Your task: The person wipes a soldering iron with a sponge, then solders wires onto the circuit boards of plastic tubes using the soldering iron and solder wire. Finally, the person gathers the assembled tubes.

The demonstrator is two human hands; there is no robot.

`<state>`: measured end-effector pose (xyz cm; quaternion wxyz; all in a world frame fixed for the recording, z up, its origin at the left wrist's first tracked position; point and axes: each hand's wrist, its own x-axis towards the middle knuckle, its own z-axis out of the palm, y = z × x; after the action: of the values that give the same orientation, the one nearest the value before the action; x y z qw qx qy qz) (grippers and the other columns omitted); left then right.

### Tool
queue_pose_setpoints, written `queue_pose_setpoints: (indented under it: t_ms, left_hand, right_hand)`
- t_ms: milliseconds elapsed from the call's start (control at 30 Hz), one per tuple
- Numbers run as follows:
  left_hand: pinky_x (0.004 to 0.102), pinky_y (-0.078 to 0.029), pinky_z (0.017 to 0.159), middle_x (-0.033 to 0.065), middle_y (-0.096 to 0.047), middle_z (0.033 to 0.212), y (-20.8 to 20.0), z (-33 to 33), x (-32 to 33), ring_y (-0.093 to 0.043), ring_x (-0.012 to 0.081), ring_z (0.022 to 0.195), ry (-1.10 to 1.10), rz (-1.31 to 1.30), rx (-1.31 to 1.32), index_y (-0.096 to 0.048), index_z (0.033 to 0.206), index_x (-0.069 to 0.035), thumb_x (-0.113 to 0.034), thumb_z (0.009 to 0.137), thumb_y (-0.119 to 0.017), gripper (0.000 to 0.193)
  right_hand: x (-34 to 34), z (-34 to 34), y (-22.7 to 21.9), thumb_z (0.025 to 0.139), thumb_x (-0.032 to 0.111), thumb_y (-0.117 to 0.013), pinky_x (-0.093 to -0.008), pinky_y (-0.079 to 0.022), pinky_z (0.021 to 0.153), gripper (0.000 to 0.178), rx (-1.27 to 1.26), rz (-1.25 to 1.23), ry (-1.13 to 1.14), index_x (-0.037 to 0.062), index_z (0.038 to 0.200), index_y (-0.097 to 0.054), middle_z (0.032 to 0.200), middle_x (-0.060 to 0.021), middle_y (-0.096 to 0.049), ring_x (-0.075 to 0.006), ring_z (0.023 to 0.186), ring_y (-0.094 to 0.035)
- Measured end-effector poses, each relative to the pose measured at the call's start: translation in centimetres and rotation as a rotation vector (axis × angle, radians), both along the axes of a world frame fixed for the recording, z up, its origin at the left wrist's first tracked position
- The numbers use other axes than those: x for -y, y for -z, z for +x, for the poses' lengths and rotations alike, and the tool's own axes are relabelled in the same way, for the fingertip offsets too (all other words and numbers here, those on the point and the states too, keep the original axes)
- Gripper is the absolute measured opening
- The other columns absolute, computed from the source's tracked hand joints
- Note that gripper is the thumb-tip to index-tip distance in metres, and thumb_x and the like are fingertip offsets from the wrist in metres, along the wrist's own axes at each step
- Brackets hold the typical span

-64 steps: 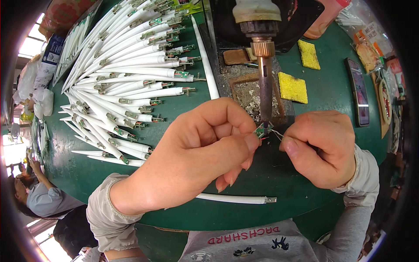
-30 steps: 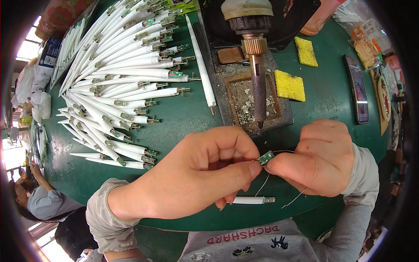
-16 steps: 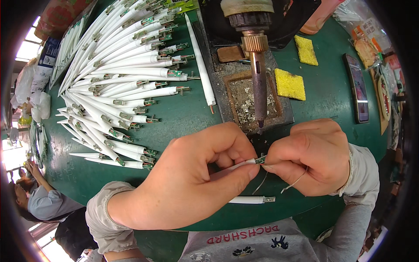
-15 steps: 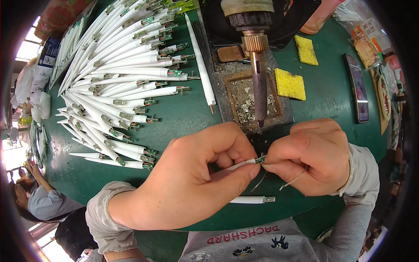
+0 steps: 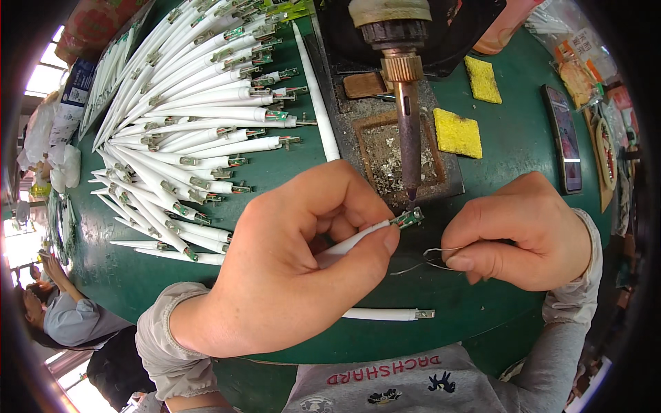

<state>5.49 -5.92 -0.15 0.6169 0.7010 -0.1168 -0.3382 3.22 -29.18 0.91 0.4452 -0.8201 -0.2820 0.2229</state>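
Head view: a worker's left hand (image 5: 296, 268), its grip clamped on a white tube (image 5: 352, 246), holds the tube's green circuit board (image 5: 406, 218) just below the tip of a soldering iron (image 5: 409, 131); contact cannot be told. The right hand (image 5: 523, 234) pinches a thin bent wire (image 5: 427, 259) nearby, above a green counter (image 5: 468, 323). More white tubes (image 5: 206, 113) fan out at left.

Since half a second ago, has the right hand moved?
Yes: the right hand has moved rightward, farther from the fixed iron.
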Motion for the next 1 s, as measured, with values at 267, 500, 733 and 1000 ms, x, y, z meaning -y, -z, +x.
queue_pose_setpoints:
  t_ms: [267, 500, 733, 1000]
  left_hand:
    - [0.0181, -0.041, 0.054, 0.0099, -0.058, 0.082, 0.08, 0.12, 0.03, -0.053, 0.0071, 0.064, -0.023, -0.098, 0.021, -0.050, 0.087, 0.003, 0.002, 0.081, -0.059, 0.010]
    - [0.0180, -0.041, 0.054, 0.0108, -0.058, 0.082, 0.20, 0.23, -0.03, -0.052, 0.0069, 0.062, -0.029, -0.135, 0.027, -0.050, 0.087, 0.003, 0.000, 0.082, -0.059, 0.011]
    - [0.0179, -0.040, 0.054, 0.0110, -0.058, 0.082, 0.10, 0.19, 0.10, -0.052, 0.0069, 0.063, -0.050, -0.150, 0.019, -0.050, 0.087, 0.003, 0.001, 0.081, -0.058, 0.011]
    - [0.0171, -0.038, 0.053, 0.0090, -0.058, 0.077, 0.10, 0.33, -0.01, -0.049, 0.0057, 0.059, -0.046, -0.129, 0.004, -0.050, 0.086, 0.002, -0.001, 0.082, -0.058, 0.009]
  right_hand:
    - [-0.07, 0.16, -0.06, 0.083, 0.009, -0.061, -0.0242, -0.041, 0.041, 0.011, -0.018, 0.012, 0.058, -0.0002, 0.077, -0.062, 0.060, -0.0053, -0.059, -0.0143, 0.047, -0.059]
    - [-0.16, 0.03, -0.16, 0.083, 0.008, -0.060, -0.0236, -0.040, 0.040, 0.011, -0.031, 0.001, 0.104, -0.0009, 0.077, -0.062, 0.059, -0.0050, -0.058, -0.0127, 0.045, -0.058]
    - [-0.21, 0.00, -0.18, 0.083, 0.008, -0.060, -0.0227, -0.038, 0.040, 0.012, -0.050, -0.003, 0.121, -0.0013, 0.076, -0.062, 0.059, -0.0042, -0.058, -0.0117, 0.044, -0.057]
    - [-0.36, 0.04, -0.25, 0.083, 0.010, -0.060, -0.0224, -0.037, 0.039, 0.015, -0.032, -0.021, 0.126, -0.0008, 0.073, -0.060, 0.054, -0.0031, -0.056, -0.0112, 0.042, -0.055]
